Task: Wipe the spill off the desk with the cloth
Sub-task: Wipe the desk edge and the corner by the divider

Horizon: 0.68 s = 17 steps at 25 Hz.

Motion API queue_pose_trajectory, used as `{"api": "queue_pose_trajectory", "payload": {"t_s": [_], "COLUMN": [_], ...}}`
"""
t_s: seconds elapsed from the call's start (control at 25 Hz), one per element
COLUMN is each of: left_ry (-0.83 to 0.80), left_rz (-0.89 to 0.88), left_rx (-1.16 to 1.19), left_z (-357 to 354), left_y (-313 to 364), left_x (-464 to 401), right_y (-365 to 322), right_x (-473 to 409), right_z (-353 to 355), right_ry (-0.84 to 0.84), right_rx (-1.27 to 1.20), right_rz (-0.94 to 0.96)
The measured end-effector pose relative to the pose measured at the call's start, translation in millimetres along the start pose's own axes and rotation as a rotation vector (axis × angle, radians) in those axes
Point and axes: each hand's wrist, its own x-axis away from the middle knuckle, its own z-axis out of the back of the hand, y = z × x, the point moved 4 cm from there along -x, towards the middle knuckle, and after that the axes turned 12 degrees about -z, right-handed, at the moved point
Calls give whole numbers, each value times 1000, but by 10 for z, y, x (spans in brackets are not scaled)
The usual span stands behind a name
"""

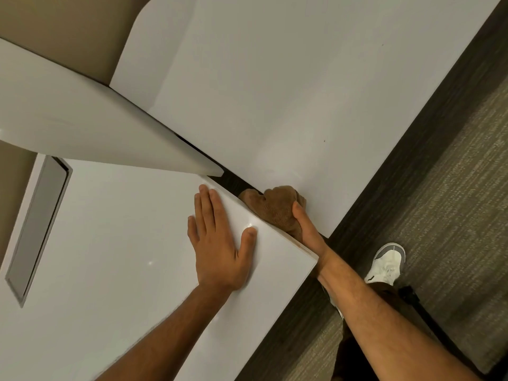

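The desk (pixel 110 229), a white slab, fills the lower left; a second white surface (pixel 275 92) lies beyond its far edge, across a dark gap. The left hand (pixel 217 243) lies flat and open on the desk near that edge, holding nothing, probably for bracing. The right hand (pixel 308 229) grips the bunched brown cloth (pixel 275 207) against the same edge, likely catching runoff; no puddle shows.

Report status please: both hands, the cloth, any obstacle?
Left hand flat on desk, empty. Right hand grips brown cloth at desk's edge, in the gap. No spill visible. Nothing blocking.
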Motion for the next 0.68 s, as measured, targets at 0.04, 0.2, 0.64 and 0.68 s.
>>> {"api": "queue_pose_trajectory", "payload": {"t_s": [0.04,0.2,0.64,0.68], "left_ry": [-2,-3,12,14], "left_rz": [4,16,-1,-3], "left_rx": [-1,8,7,2], "left_z": [-3,-1,19,18], "left_y": [-3,-5,45,41], "left_x": [-1,-4,-7,-5], "right_y": [9,-162,-456,-388], "right_x": [28,269,66,6], "right_z": [21,173,-332,-342], "right_ry": [22,44,45,48], "right_rx": [2,59,336,358], "right_rz": [-9,35,108,77]}}
